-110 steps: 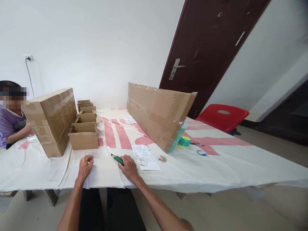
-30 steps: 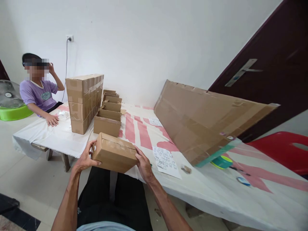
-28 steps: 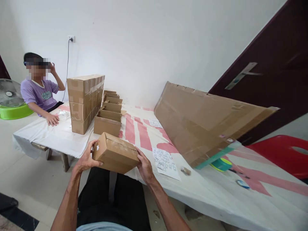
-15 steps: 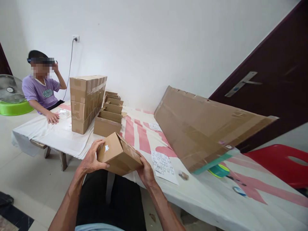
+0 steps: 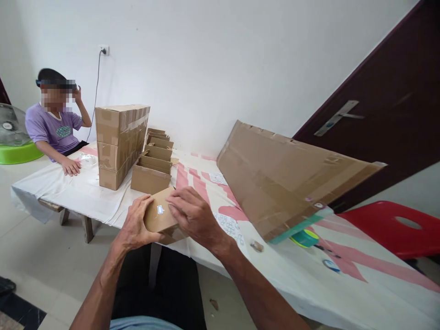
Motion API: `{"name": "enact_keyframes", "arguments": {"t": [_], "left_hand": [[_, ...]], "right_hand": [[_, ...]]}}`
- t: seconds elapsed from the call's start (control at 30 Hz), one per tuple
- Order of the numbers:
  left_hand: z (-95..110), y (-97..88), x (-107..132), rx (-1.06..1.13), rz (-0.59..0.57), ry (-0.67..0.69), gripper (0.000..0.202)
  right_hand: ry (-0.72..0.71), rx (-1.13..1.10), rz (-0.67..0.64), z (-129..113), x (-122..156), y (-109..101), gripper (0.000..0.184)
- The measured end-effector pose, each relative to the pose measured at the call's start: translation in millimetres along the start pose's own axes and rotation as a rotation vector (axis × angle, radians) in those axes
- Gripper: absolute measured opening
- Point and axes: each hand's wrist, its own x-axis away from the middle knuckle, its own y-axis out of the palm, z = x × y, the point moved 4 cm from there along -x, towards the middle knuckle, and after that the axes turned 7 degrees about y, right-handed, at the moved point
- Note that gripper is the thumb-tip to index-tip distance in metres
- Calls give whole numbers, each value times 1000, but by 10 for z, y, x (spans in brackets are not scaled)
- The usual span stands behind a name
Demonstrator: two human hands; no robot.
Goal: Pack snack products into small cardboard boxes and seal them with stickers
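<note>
I hold a small closed cardboard box [image 5: 158,217] in front of me, just off the table's near edge. A small white sticker shows on the face turned toward me. My left hand [image 5: 135,226] grips its left side, fingers curled round it. My right hand [image 5: 191,213] lies over its top and right side, covering much of the box. Behind it a sheet of printed stickers [image 5: 229,225] lies on the white and pink tablecloth [image 5: 85,197].
A row of open small cartons [image 5: 151,172] and a taped stack of boxes [image 5: 117,142] stand at the left. A large flat cardboard panel [image 5: 285,174] leans at the right, with a green tape roll [image 5: 302,238] under its end. A person in purple sits far left. A red chair [image 5: 395,227] is right.
I picked the box up after resting my hands on the table by a green knife. In the last second I turned it end-on, and my right hand moved from its side onto its top.
</note>
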Motion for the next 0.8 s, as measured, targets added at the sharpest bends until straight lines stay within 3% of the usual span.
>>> {"name": "enact_keyframes", "arguments": {"t": [0.13,0.27,0.8], "left_hand": [[107,54,-15,-49,-6,1,102],[145,69,-15,-48,-10,-3,104],[194,85,-19,-58,-15,10,104]], "right_hand": [[-155,317,-188,-128,-86,171,20],[-200,488,-252,-89,-61,206,8],[-255,525,-259,-67,-5,226,15]]}}
